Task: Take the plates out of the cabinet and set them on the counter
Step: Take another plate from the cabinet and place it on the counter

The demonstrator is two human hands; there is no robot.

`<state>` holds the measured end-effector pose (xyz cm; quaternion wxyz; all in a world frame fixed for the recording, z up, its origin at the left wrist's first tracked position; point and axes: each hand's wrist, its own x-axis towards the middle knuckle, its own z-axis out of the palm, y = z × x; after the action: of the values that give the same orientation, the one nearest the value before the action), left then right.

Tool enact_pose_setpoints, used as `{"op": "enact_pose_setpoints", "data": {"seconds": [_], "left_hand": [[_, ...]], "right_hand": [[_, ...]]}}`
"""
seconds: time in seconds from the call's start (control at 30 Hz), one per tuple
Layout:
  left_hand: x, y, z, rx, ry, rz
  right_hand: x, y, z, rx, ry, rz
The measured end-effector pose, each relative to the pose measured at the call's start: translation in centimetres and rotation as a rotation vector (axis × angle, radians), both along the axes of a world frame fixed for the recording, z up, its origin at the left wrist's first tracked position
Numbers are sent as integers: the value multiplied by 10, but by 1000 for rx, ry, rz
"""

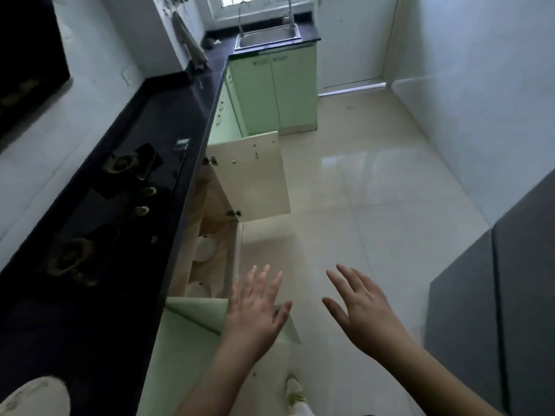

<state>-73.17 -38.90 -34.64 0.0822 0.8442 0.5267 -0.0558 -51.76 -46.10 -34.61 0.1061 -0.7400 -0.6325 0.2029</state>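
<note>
**Both hands empty before the open cabinet**

Head view: the person stands beside a long black counter [168, 121] that runs along the left wall, with a gas hob [114, 211] set into it. Below the counter a cabinet [210, 235] stands open, one pale door [249, 175] swung out toward the floor space and a green door [210, 316] opened nearer the person. Inside the cabinet, white plates [204, 247] stand on the shelf, with another white piece [198, 288] just below them in the frame; how many there are cannot be told. The left hand [255, 310] is spread flat with fingers apart, holding nothing, above the edge of the green door. The right hand [360, 307] is likewise splayed and empty, over the tiled floor [375, 190], apart from the left. At the bottom left corner, a pale round object [36, 397] sits on the counter, too blurred to identify. A steel sink [267, 36] lies at the far end.
</note>
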Motion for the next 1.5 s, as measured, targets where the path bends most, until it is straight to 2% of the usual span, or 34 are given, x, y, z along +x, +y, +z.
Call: {"op": "enact_pose_setpoints", "data": {"seconds": [0.27, 0.5, 0.73, 0.93, 1.17, 1.33, 1.5], "left_hand": [[48, 72, -2, -26, -46, -102], [85, 128, -13, -52, -32, -241], [153, 162, -22, -15, -7, -349], [224, 189, -37, -18, 41, -251], [278, 227, -34, -23, 19, -113], [261, 245, -34, 21, 19, 12], [213, 262, -50, -24, 18, 220]], "right_hand": [[40, 33, -5, -49, -138, -86], [77, 55, -17, -130, -174, -224], [122, 86, -29, -134, -229, -244], [190, 137, -41, -175, -251, -240], [247, 206, -29, -69, -229, -55], [253, 245, -38, -91, -253, 83], [233, 302, -43, -107, -265, 278]]}}
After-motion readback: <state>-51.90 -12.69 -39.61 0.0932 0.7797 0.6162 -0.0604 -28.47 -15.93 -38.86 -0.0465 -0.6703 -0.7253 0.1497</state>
